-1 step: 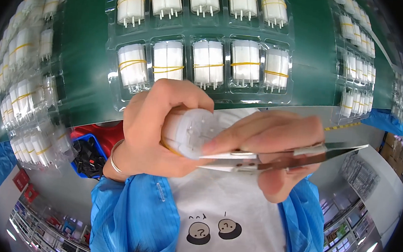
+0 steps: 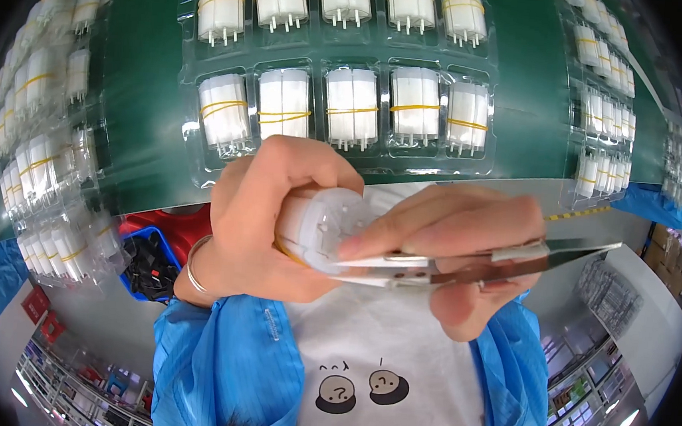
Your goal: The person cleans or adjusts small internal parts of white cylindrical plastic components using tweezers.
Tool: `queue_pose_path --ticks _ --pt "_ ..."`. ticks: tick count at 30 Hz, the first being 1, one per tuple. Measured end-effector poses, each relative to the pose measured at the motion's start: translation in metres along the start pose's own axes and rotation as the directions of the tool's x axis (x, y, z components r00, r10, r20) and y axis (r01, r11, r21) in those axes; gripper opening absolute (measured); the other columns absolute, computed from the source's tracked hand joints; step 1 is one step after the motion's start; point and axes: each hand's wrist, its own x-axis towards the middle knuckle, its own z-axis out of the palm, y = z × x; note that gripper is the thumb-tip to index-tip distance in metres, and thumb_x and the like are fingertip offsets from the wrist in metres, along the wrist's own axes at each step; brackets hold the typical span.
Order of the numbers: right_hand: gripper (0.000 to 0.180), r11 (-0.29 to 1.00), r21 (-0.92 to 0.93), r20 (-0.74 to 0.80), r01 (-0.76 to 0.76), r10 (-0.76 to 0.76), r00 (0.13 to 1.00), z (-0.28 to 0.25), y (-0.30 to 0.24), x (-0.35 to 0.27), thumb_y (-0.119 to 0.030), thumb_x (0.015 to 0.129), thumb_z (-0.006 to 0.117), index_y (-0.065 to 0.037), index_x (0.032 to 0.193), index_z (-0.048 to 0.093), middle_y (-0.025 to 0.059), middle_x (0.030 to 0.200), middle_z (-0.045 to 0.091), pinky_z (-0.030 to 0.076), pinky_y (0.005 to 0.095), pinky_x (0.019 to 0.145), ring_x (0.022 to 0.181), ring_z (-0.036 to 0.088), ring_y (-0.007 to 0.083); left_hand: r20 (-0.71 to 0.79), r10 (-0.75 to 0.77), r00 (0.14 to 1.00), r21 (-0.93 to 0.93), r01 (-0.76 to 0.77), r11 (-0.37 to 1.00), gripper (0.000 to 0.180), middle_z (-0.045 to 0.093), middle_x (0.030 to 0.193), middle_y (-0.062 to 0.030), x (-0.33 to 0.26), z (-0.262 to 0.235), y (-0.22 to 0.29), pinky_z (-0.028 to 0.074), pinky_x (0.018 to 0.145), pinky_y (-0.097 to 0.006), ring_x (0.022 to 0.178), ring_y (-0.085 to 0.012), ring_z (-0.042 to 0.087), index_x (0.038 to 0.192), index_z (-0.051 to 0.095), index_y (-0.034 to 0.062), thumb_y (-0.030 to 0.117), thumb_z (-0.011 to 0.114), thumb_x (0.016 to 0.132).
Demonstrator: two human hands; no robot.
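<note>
My left hand (image 2: 248, 222) is wrapped round a white cylindrical bundle (image 2: 320, 223), its clear-capped end turned towards my right hand. A bit of yellow band shows at the bundle's lower side. Pinched in my right hand (image 2: 472, 223) is a pair of metal tweezers (image 2: 505, 267). Their tips reach the bundle's end beside my right fingertips; the exact contact is hidden. Just beyond my hands, a clear plastic tray (image 2: 330, 50) carries rows of similar white bundles (image 2: 353, 106), each with a yellow rubber band and short pins at the near end.
The tray rests on a green tabletop (image 2: 143, 77). More filled trays stand at the left (image 2: 36, 165) and right (image 2: 604, 122). Below the table's near edge, at left, are a blue bin (image 2: 164, 239) with black items and a red object (image 2: 188, 225).
My left hand and the bundle have shifted very slightly right and down. My right hand and the tweezers have moved a touch left. Both grips are the same.
</note>
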Motion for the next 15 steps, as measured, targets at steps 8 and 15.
queue_pose_path --ticks 8,15 --pt "0.036 0.998 0.034 -0.101 -0.047 0.051 0.994 0.008 0.000 -0.003 -0.027 0.087 0.055 0.006 0.094 0.042 0.0246 0.074 0.061 0.054 0.0320 0.053 0.063 0.065 0.0278 0.133 0.116 0.984 0.211 -0.142 0.967 0.031 0.055 0.059 -0.0067 0.010 -0.010 0.001 0.039 0.041 -0.024 0.045 -0.0171 0.052 0.077 0.056 0.0000 0.011 0.076 0.056" --pt "0.033 0.997 -0.057 -0.141 -0.044 0.035 0.989 0.005 0.000 -0.010 -0.026 0.085 0.060 0.002 0.095 0.047 0.0243 0.082 0.064 0.051 0.0295 0.050 0.059 0.063 0.0213 0.151 0.067 0.986 0.241 -0.103 0.965 0.030 0.055 0.059 -0.0066 0.010 -0.009 0.002 0.040 0.041 -0.025 0.045 -0.0190 0.053 0.076 0.057 0.0008 0.012 0.075 0.055"
